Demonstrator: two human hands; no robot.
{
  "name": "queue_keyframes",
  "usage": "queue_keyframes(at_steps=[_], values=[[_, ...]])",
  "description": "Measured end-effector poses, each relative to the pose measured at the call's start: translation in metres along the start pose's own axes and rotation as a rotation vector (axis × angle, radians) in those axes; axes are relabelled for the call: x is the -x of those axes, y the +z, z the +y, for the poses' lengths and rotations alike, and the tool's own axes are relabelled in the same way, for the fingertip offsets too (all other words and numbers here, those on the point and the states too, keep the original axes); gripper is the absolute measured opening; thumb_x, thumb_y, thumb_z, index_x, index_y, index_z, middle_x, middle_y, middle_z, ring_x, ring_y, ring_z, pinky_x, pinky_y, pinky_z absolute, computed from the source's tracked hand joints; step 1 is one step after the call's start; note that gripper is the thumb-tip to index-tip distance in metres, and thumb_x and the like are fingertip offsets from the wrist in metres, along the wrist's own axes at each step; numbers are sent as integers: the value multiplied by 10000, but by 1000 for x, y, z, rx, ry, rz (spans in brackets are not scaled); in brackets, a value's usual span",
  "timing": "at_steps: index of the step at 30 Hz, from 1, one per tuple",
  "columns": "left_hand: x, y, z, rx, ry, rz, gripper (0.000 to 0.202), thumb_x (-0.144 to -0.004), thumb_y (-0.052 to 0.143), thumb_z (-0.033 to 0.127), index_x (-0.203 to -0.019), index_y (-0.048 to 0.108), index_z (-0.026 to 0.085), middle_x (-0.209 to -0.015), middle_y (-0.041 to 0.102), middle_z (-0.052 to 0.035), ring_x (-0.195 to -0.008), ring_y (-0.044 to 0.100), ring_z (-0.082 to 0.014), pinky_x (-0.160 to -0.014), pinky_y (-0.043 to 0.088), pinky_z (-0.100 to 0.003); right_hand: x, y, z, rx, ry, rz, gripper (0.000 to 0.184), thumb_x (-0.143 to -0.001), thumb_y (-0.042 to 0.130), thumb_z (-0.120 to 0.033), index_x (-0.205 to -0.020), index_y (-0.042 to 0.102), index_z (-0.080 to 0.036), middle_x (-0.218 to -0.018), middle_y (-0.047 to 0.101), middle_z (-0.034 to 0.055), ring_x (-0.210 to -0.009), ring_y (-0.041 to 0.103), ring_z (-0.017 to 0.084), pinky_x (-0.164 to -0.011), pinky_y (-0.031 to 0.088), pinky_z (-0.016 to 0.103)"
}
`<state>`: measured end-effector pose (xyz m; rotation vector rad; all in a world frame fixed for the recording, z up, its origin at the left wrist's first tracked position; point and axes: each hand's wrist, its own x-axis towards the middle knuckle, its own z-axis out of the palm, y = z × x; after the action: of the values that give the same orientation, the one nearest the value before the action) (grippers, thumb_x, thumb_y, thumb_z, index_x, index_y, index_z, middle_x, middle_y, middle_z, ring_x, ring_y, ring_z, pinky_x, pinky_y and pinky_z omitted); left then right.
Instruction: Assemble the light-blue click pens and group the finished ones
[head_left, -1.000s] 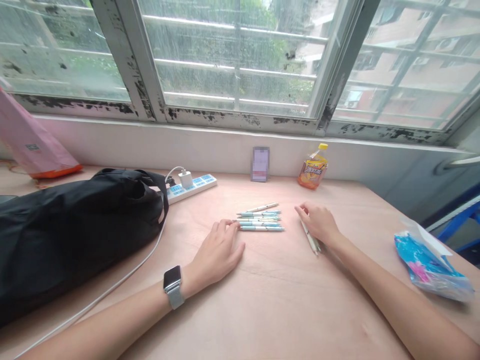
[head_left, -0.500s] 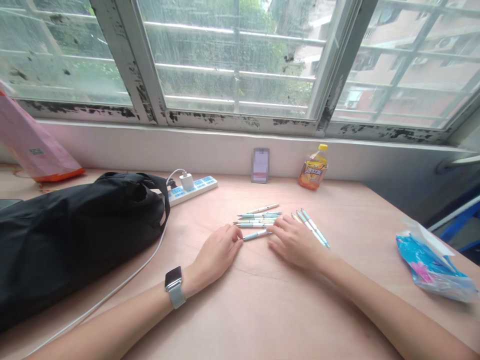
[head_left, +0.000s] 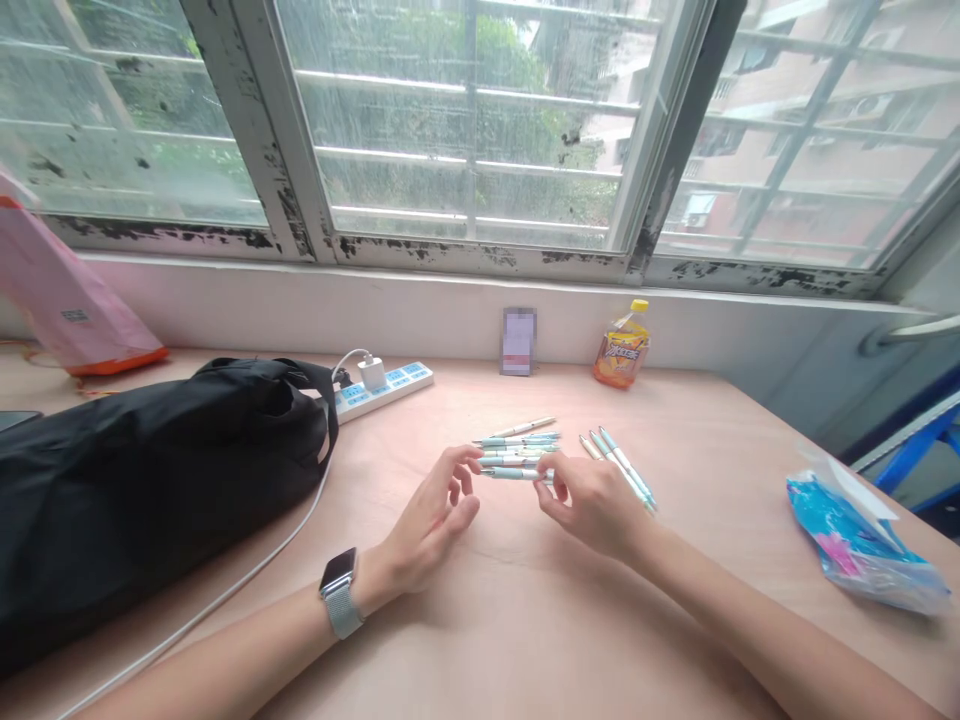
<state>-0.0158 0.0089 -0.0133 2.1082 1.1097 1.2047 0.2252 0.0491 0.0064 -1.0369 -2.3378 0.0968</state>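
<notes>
1. The nearest pen (head_left: 511, 474) is stretching crosswise between the two hands, along the near side of a loose pile of pens (head_left: 510, 461) on the worktop (head_left: 510, 640)
2. The right hand (head_left: 596, 500) is pinching that pen's right end between thumb and fingers
3. The left hand (head_left: 431, 520) is curving with thumb and fingers apart, its fingertips hovering by the pile's left ends; whether they are touching, I cannot tell
4. A second group of pens (head_left: 627, 465) is lying aslant just beyond the right hand
5. A smartwatch (head_left: 341, 592) is circling the left wrist
6. Farther back, a phone (head_left: 518, 342) is leaning against the wall, and a yellow-capped bottle (head_left: 622, 347) is standing to its right
7. A power strip (head_left: 394, 385) is lying beside a black bag (head_left: 165, 500) on the left
8. A blue packet (head_left: 862, 545) is resting at the right
</notes>
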Motion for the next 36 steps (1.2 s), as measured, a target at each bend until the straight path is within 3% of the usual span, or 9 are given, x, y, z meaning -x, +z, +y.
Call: queue_keyframes(at_steps=[5,8,10,13,17,19,23,30,36], values=[[5,2,4,-163,214,7,387,-1003,505,398,-1352,419,255,-1267,554,-127,-1155,549,-268,-964,496,-427,7,6,-37,-763,210,-144,153,-962,532,-355,-930,587,-216,-730,686,14,-607,591,148,-565,412,249],[6,7,5,-206,245,-35,272,-992,547,314,-1252,497,252,-1150,627,-86,-1070,609,-231,-940,517,-382,9,11,-50,-918,222,-186,213,-988,520,-397,-983,621,-209,-779,676,19,-646,586,146,-570,418,242],[6,11,4,-219,222,-43,191,-997,529,274,-1186,529,247,-1039,665,-51,-937,647,-195,-863,536,-338,9,13,-48,-907,212,-157,234,-982,537,-414,-968,643,-206,-816,668,26,-695,591,153,-591,427,243],[2,13,-1,-272,171,-45,152,-1009,455,220,-1132,542,234,-1001,687,-43,-898,665,-188,-821,536,-320,5,17,-32,-842,256,-69,286,-952,573,-459,-878,638,-190,-805,655,28,-655,563,142,-579,422,243],[-4,10,-9,-425,139,-81,215,-969,375,144,-1102,531,210,-989,675,-70,-885,654,-217,-787,531,-345,3,23,-7,-738,347,82,468,-992,436,-555,-726,565,-192,-687,592,12,-542,473,122,-536,390,249],[-6,6,-12,-516,133,-115,252,-915,368,88,-1067,532,203,-966,660,-75,-876,638,-229,-780,525,-357,3,26,-2,-641,336,68,530,-1010,378,-564,-649,519,-202,-603,539,2,-541,474,133,-551,395,254],[-9,2,-9,-692,142,-156,277,-875,389,60,-1057,546,198,-988,649,-79,-914,627,-239,-823,518,-371,1,32,-4,-523,310,7,497,-1014,374,-518,-625,456,-220,-524,504,-15,-527,491,146,-560,403,258],[-12,10,5,-796,156,-180,193,-1023,448,331,-1035,584,196,-1016,637,-120,-965,628,-293,-889,497,-435,-10,40,-19,-433,328,43,522,-1022,355,-440,-558,450,-221,-489,507,7,-576,537,178,-611,387,278],[-9,25,13,-807,114,-215,226,-1041,331,184,-1091,552,178,-1061,643,-131,-990,632,-269,-861,507,-387,-12,41,-22,-414,321,35,530,-1014,333,-435,-534,393,-221,-525,482,12,-594,510,177,-591,360,273]])
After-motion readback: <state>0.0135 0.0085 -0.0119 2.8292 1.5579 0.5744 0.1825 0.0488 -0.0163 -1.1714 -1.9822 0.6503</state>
